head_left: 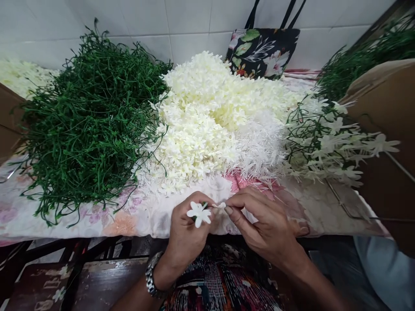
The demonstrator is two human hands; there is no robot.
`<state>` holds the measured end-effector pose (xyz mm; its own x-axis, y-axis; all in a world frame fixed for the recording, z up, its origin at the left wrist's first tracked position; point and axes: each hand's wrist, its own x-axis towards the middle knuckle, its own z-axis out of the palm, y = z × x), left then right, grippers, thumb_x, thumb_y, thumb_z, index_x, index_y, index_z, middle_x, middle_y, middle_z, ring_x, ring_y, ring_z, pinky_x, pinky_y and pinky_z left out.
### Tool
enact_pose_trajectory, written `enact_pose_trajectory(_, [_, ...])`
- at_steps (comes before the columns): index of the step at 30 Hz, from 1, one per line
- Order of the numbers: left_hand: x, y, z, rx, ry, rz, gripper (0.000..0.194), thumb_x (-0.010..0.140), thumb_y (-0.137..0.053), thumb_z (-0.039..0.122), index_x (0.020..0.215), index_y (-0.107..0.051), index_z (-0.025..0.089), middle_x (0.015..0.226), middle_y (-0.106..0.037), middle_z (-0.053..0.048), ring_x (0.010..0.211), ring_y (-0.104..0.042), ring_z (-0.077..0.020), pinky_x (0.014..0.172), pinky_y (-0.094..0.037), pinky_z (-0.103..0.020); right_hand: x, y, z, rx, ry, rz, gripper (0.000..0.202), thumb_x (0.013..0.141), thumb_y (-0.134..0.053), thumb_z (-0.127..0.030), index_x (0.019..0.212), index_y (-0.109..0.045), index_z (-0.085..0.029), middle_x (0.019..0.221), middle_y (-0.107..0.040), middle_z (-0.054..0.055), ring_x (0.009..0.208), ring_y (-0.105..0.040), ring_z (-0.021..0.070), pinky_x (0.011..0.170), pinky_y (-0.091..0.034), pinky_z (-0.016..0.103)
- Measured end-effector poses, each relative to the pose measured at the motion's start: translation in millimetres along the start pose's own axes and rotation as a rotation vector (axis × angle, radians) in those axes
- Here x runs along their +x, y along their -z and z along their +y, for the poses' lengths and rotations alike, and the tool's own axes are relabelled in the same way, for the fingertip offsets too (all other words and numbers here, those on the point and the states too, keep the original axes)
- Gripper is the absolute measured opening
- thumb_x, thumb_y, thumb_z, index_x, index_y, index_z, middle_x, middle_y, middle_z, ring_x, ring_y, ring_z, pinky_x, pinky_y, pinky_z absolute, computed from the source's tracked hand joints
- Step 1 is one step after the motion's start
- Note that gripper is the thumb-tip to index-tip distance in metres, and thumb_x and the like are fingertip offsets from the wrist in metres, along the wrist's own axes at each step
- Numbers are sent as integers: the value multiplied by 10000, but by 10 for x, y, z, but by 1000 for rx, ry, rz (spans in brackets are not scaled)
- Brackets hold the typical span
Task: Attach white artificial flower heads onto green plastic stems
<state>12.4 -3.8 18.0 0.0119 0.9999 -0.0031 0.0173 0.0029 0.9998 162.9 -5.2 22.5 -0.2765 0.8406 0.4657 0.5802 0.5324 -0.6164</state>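
Both bare hands meet low in the view, close to the camera and just above the near edge of the table. The left hand [189, 235] is curled nearly closed, with a white flower [199, 214] showing between thumb and forefinger and a bit of green beside its petals. The right hand [270, 226] has thumb and forefinger pinched together, with hardly any gap, on a small white piece [219, 206] just beside that flower; its other fingers are loosely bent. Whether the piece is a second blossom joined to a stem in the left hand is hard to tell, being so small and half covered.

Judging by this, the step in hand is fitting petals to a stem, and the next move calls for a steady left grip while the right fingertips seat the piece without creasing it.

Beyond the hands lies a floral cloth [152, 222]. On it, a heap of green stems [87, 121] stands to the left, loose white blossoms [201, 112] in the middle, fine white strands [259, 140] next to them, and stemmed flowers [337, 142] to the right, near a cardboard box [385, 125].
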Motion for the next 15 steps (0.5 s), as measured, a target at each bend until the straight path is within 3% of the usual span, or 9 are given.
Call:
enact_pose_trajectory(3, [-43, 58, -95, -45, 107, 58, 80, 724, -653, 222, 681, -611, 169, 565, -487, 34, 465, -377, -77, 415, -293, -185, -103, 24, 99, -108, 8, 26, 111, 861, -477, -138, 868, -587, -159, 673, -592, 25, 634, -524, 137, 577, -423, 269])
enact_pose_trajectory(9, [-27, 81, -133, -36, 130, 165, 140, 715, -672, 276, 671, -605, 161, 532, -415, 47, 463, -318, -72, 410, -234, -191, -333, 309, 498, -520, -36, 104, 118, 845, -501, -115, 793, -580, -184, 690, -588, 35, 696, -533, 167, 649, -421, 300])
enact_pose_trajectory(15, [20, 22, -71, -8, 135, 158, 143, 713, -674, 301, 687, -620, 171, 532, -422, 40, 467, -345, -85, 411, -266, -202, -260, 408, 606, -541, -38, 16, 142, 846, -487, -102, 824, -603, -180, 762, -587, 53, 764, -545, 177, 686, -434, 299])
